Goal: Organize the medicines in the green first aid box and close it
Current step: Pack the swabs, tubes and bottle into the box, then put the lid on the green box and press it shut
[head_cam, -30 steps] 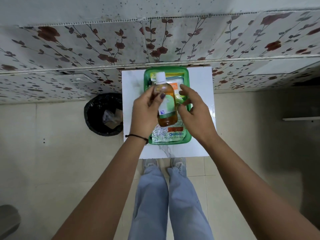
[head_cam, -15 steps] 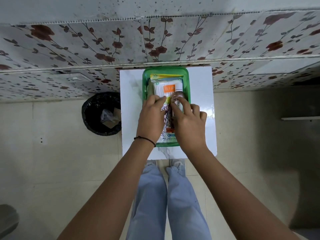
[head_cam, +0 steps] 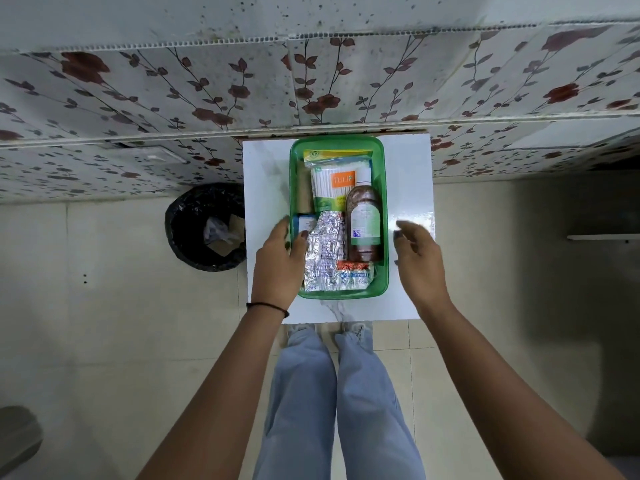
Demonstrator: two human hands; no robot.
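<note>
The green first aid box (head_cam: 382, 271) lies open on a small white table (head_cam: 266, 174). Inside it, an amber bottle (head_cam: 363, 220) with a white cap and green label lies flat along the right side. A packet of cotton buds (head_cam: 330, 188) lies at the far middle, silver blister strips (head_cam: 325, 251) at the near middle, a small blue box (head_cam: 303, 223) at the left. My left hand (head_cam: 280, 261) rests at the box's left edge, fingers apart, holding nothing. My right hand (head_cam: 419, 258) hovers open to the right of the box. No lid is visible.
A black-lined waste bin (head_cam: 206, 226) stands on the floor left of the table. A floral-patterned wall (head_cam: 311, 84) runs behind the table. My legs in light jeans (head_cam: 339, 393) are at the table's near edge. Tiled floor lies on both sides.
The amber bottle was held up over the box by both hands and now lies inside at the right. Both hands have drawn apart to the box's sides.
</note>
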